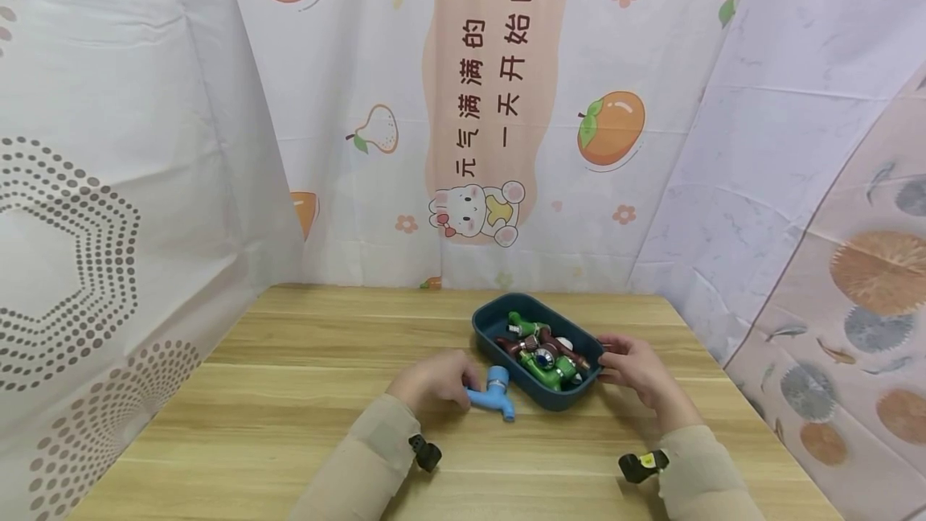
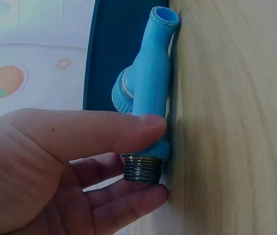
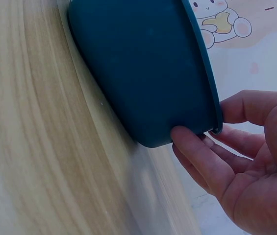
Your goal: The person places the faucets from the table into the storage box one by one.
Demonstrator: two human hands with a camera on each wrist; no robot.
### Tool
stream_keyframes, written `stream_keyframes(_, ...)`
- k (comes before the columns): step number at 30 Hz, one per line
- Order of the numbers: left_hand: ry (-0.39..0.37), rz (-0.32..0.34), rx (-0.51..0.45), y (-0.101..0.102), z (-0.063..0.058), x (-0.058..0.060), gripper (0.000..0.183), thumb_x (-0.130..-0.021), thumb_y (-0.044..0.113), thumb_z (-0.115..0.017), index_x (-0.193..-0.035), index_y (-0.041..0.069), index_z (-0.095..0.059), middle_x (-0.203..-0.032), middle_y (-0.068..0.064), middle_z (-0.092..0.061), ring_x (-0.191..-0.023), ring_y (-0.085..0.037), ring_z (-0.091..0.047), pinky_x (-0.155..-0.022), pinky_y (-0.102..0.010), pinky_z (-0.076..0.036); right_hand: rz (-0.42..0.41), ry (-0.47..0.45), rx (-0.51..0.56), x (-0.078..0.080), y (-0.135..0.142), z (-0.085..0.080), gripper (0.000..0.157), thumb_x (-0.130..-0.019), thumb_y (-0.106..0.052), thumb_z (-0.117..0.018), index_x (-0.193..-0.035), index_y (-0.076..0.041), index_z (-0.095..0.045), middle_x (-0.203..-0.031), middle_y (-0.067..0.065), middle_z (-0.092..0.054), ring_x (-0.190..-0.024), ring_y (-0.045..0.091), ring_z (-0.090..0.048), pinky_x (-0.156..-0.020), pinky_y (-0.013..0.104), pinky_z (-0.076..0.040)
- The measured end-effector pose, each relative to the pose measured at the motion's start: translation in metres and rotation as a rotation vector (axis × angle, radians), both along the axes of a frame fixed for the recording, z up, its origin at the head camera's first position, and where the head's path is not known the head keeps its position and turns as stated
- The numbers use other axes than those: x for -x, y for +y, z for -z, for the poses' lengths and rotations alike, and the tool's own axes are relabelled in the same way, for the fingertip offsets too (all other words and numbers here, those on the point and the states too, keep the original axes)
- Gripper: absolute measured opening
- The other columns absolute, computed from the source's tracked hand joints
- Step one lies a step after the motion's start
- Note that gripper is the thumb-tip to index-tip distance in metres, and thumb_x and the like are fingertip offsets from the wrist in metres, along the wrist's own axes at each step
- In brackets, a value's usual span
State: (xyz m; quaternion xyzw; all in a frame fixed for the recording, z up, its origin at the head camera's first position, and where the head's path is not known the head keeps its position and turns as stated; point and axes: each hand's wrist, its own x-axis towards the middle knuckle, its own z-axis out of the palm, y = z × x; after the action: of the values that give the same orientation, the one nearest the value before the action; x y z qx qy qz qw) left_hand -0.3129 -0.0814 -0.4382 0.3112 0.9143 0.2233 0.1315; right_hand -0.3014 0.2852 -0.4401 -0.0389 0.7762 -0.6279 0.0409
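A light blue plastic tap (image 1: 494, 400) with a ribbed round cap and a dark threaded end lies at the table surface, left of a dark teal bin. My left hand (image 1: 440, 380) pinches this tap near its threaded end; the thumb (image 2: 143, 131) lies across the tap's body (image 2: 150, 83). The bin (image 1: 555, 401) sits at an angle on the table and holds several taps, among them a green tap (image 1: 551, 377) and a dark red tap (image 1: 567, 350). At the bin's right end, my right hand (image 1: 637, 368) grips the rim and end wall (image 3: 143, 63).
The wood-grain table (image 1: 304, 416) reaches back to a printed curtain (image 1: 362, 199). More curtains hang along the left and right sides. A small black camera (image 1: 425, 453) is strapped at the left wrist, another camera (image 1: 640, 466) at the right.
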Motion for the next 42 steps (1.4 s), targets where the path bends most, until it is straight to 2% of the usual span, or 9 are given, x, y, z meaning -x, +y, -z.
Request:
stream_keyframes(11,0.024,-0.002,-0.009,-0.003,0.0,0.0,0.02,-0.075,0.002,-0.084,-0.088,0.017,-0.081,-0.081,0.013,-0.065,-0.075,-0.006,-0.056,-0.07,-0.025,-0.05,-0.002,-0.002,-0.006,0.002,0.002,0.002,0.052,-0.096,0.007,-0.055,-0.143,0.02,-0.037,-0.137,0.042,-0.045,-0.108,0.034,-0.064,-0.084,0.045,-0.058)
stream_keyframes(33,0.038,-0.011,-0.048,-0.007,-0.008,0.0,0.021,-0.076,0.001,-0.084,-0.092,0.014,-0.082,-0.081,0.012,-0.066,-0.075,-0.005,-0.057,-0.069,-0.024,-0.05,0.002,-0.007,-0.008,0.001,0.001,0.001,0.052,-0.095,0.008,-0.055,-0.142,0.021,-0.038,-0.136,0.042,-0.045,-0.106,0.033,-0.065,-0.084,0.045,-0.058)
stream_keyframes(42,0.063,0.017,-0.069,-0.01,-0.011,0.002,0.023,-0.076,-0.002,-0.08,-0.09,0.015,-0.081,-0.078,0.012,-0.064,-0.072,-0.004,-0.055,-0.066,-0.023,-0.05,0.011,-0.012,-0.011,0.002,0.001,0.002,0.052,-0.094,0.007,-0.055,-0.142,0.019,-0.04,-0.136,0.04,-0.047,-0.106,0.034,-0.065,-0.084,0.044,-0.058)
